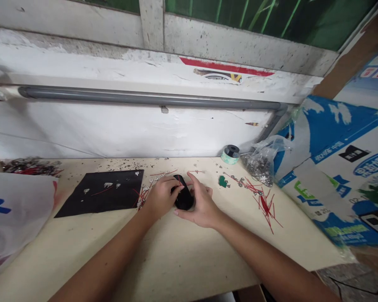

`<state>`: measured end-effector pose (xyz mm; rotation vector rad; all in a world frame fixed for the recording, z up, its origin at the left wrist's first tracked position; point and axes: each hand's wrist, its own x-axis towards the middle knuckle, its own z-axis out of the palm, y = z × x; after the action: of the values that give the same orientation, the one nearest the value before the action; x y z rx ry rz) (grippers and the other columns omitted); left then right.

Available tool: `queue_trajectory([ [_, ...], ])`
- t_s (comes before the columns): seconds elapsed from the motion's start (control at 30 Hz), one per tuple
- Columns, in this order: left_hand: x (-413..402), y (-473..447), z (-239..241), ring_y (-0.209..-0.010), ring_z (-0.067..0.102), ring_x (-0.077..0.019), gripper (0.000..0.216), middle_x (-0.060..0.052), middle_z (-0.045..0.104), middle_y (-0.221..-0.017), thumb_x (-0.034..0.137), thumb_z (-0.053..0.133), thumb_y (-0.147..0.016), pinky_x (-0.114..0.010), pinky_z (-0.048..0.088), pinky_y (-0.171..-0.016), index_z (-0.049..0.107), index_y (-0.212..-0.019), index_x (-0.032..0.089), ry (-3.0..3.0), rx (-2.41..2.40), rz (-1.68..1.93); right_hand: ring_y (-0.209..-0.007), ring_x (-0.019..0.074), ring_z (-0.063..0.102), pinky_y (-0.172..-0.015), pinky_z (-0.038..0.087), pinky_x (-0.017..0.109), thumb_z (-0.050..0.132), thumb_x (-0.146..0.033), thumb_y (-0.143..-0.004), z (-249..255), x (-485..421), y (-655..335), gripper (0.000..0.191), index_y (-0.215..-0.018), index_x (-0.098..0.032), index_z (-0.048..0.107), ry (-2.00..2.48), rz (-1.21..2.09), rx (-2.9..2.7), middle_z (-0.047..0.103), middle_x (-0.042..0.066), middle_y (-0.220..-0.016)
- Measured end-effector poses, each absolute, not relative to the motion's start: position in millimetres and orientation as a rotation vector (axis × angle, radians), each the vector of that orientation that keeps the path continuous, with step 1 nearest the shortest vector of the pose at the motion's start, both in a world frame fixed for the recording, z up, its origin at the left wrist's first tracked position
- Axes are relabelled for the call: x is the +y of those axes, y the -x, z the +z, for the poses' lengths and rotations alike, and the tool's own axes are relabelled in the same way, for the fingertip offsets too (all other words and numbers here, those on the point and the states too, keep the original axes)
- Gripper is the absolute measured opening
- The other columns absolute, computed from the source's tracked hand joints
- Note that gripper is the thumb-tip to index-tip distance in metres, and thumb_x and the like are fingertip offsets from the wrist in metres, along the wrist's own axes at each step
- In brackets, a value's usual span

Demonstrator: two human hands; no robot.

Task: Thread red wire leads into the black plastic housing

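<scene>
At the middle of the table is a black, rounded oblong device [185,199], its exact kind unclear. My right hand [202,203] curves around its right side, thumb at the near end and index finger stretched out past the far end. Over its left edge, my left hand [162,195] has thumb and fingers pinched together on a short thin red wire [179,179]. Small metal terminals [147,188] and more red wires lie just beyond my left hand, partly covered by it. Past my right hand sits a small green piece [222,181].
A black sheet [105,191] with a few metal parts lies left. Red wires [266,207] and terminals are scattered right, near a tape roll [229,156] and a clear bag of metal parts [261,163]. A blue-white carton [340,159] borders the right; a white bag [17,214], the left.
</scene>
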<state>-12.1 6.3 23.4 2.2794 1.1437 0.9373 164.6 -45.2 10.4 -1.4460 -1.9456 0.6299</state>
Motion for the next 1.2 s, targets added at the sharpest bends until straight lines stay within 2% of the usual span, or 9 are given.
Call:
queue_trajectory([
  [0.13, 7.2, 14.2, 21.1, -0.078, 0.061, -0.0184, 0.021, -0.006, 0.066, -0.081, 0.017, 0.053, -0.095, -0.029, 0.045, -0.069, 0.068, -0.08, 0.016, -2.242, 1.162, 0.948, -0.117, 0.0324, 0.056, -0.107, 0.031, 0.058, 0.083, -0.041, -0.068, 9.9, -45.8, -162.9, 0.112, -0.154, -0.029, 0.013, 1.379, 0.66, -1.874, 0.055, 0.012, -0.133],
  [0.33, 9.3, 14.9, 19.5, -0.076, 0.06, -0.017, 0.022, -0.005, 0.065, -0.079, 0.019, 0.054, -0.094, -0.028, 0.043, -0.068, 0.065, -0.075, 0.016, -2.167, 1.171, 0.994, -0.105, 0.0238, 0.059, -0.095, 0.048, 0.045, 0.084, -0.03, -0.068, 3.0, -45.4, -162.0, 0.11, -0.153, -0.031, 0.014, 1.26, 0.792, -1.699, 0.05, 0.01, -0.131],
  [0.83, 9.9, 14.3, 16.5, -0.079, 0.061, -0.0169, 0.02, -0.003, 0.068, -0.08, 0.018, 0.057, -0.093, -0.028, 0.044, -0.071, 0.071, -0.079, 0.017, -2.175, 1.167, 0.992, -0.11, 0.0257, 0.057, -0.096, 0.048, 0.045, 0.083, -0.032, -0.068, 5.9, -47.0, -160.6, 0.108, -0.152, -0.032, 0.015, 1.268, 0.779, -1.718, 0.048, 0.009, -0.128],
  [1.03, 10.6, 10.3, 18.1, -0.075, 0.06, -0.0162, 0.022, -0.003, 0.067, -0.076, 0.016, 0.057, -0.092, -0.028, 0.042, -0.068, 0.069, -0.073, 0.017, -2.222, 1.194, 0.964, -0.115, 0.0265, 0.052, -0.103, 0.043, 0.046, 0.073, -0.024, -0.072, 8.3, -47.9, -159.5, 0.082, -0.138, -0.028, 0.026, 1.248, 0.748, -1.77, 0.046, 0.009, -0.126],
  [1.2, 10.7, 9.1, 16.2, -0.076, 0.059, -0.0162, 0.022, -0.003, 0.065, -0.075, 0.017, 0.058, -0.092, -0.028, 0.041, -0.068, 0.067, -0.072, 0.017, -2.265, 1.241, 0.935, -0.108, 0.0254, 0.05, -0.098, 0.043, 0.045, 0.07, -0.024, -0.071, 7.9, -48.2, -157.5, 0.065, -0.122, -0.025, 0.031, 1.288, 0.696, -1.793, 0.044, 0.007, -0.116],
])
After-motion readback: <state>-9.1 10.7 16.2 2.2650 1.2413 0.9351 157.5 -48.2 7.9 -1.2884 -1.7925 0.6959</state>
